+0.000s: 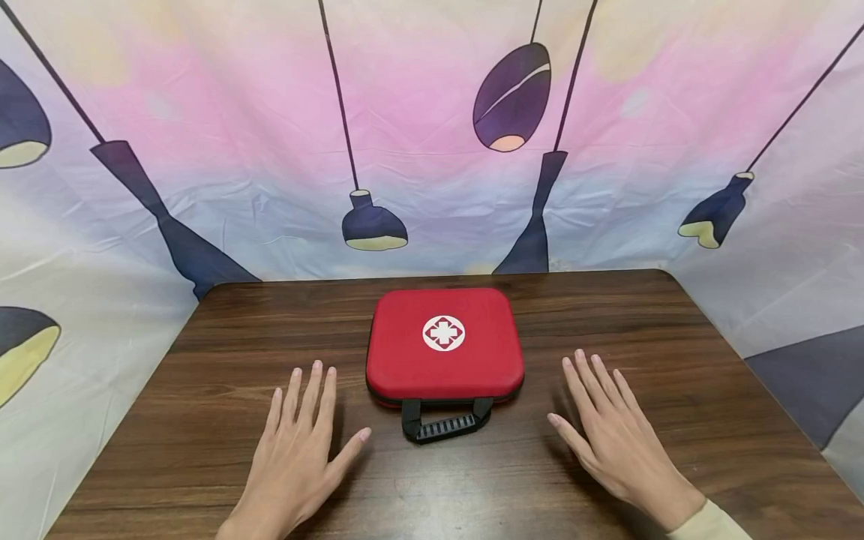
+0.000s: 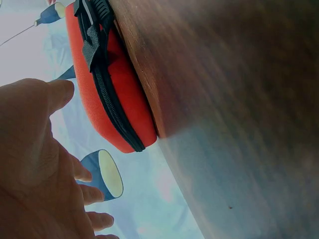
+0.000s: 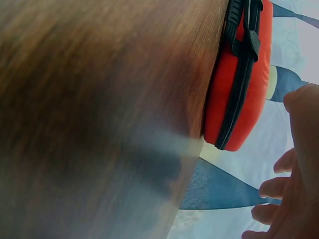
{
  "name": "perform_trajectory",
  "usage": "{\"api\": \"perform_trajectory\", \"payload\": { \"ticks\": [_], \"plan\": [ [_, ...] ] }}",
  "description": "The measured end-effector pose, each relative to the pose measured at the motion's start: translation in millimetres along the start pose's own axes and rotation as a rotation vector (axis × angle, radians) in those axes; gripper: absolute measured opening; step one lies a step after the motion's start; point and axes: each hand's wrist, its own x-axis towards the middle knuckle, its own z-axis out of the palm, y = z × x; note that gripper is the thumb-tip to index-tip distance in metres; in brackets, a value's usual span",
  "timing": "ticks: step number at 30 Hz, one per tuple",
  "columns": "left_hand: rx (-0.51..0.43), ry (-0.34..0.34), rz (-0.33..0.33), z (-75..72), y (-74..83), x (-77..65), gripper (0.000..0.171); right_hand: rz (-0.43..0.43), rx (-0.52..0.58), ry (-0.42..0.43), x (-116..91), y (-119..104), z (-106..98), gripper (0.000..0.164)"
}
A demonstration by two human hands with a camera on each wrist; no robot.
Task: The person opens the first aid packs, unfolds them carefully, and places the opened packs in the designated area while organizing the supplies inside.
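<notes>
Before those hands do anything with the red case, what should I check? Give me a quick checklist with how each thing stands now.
1. Left hand free: ok, fingers straight, holding nothing.
2. Right hand free: ok, also holding nothing.
3. Red case lying flat on the table: ok, white emblem facing up.
4. Handle facing the person: ok.
5. Zipper closed all round: cannot tell, the far side is hidden.
6. Contents: cannot tell, the lid is down.

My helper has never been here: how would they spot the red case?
On the brown table, between the left hand and right hand, lies the case. Its red colour and round white emblem set it apart from everything nearby.
</notes>
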Motion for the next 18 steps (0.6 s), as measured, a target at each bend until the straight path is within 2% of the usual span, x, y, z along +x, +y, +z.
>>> {"api": "perform_trajectory", "payload": {
  "ticks": [11, 18],
  "plan": [
    [0.002, 0.006, 0.011, -0.3, 1.5, 0.2, 0.094, -0.015, 0.014, 0.012, 1.9, -0.2, 3.2, 0.076],
    [-0.031, -0.012, 0.023, -3.4, 3.6, 6.5, 0.093, -0.015, 0.047, 0.006, 8.2, 2.6, 4.5, 0.076]
  ]
}}
